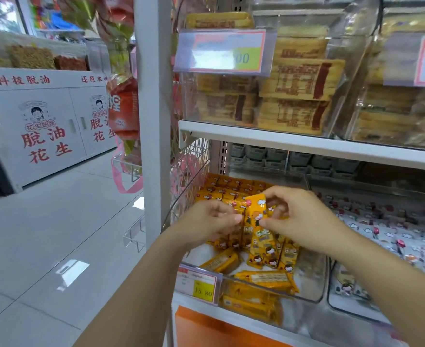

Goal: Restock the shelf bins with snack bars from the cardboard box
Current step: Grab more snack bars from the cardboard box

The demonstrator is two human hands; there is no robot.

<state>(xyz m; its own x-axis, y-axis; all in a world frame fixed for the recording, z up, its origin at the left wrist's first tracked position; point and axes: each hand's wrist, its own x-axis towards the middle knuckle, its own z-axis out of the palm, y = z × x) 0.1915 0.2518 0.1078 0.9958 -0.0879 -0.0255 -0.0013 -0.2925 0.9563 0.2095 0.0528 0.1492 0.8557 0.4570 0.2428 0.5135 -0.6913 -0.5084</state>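
- Head view: both hands work over the clear bin on the lower shelf.
- left hand: fingers curled, gripping the upright yellow snack bars from the left.
- right hand: thumb and fingers pinching the same bunch from the right.
- loose bars lie in the bin below the hands.
- price tag sits at the bin's front-left.
- neighbour bin to the right holds white packets.

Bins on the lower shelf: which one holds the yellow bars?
The left bin, where the left hand and right hand pinch a bar, holds yellow bars. The right bin holds white packs instead.
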